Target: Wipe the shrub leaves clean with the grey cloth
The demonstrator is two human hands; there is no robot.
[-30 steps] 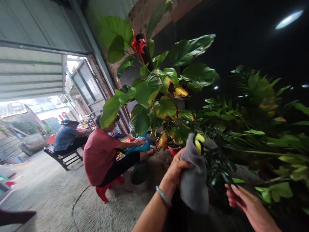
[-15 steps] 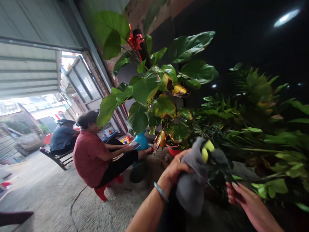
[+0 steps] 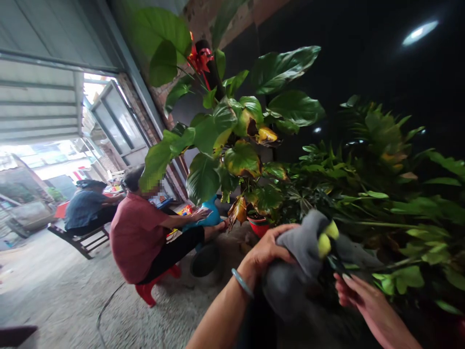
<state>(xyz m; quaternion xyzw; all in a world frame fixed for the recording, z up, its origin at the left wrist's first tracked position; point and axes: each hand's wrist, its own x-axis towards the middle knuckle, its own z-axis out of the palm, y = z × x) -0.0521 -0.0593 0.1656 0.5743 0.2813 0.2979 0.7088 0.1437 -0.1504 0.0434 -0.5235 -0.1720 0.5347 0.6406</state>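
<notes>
My left hand (image 3: 267,249) is closed on a grey cloth (image 3: 303,242) and presses it over the dark leaves of a low bushy plant (image 3: 363,194). A small yellow-green leaf (image 3: 324,240) shows against the cloth. My right hand (image 3: 358,293) pinches a dark leaf just right of the cloth, fingers pressed together. A blue-green bangle (image 3: 242,282) circles my left wrist.
A tall large-leaved plant (image 3: 232,131) with a red bow (image 3: 198,55) stands in a red pot (image 3: 258,225) behind. A person in a red shirt (image 3: 138,232) sits on a red stool; another person (image 3: 85,211) sits on a wooden chair farther left. Gravelly concrete floor (image 3: 72,286) lies at left.
My left hand has carried the grey cloth rightward and lower over the bush's leaves. My right hand has closed in to the leaf beside the cloth. The view shifted slightly left.
</notes>
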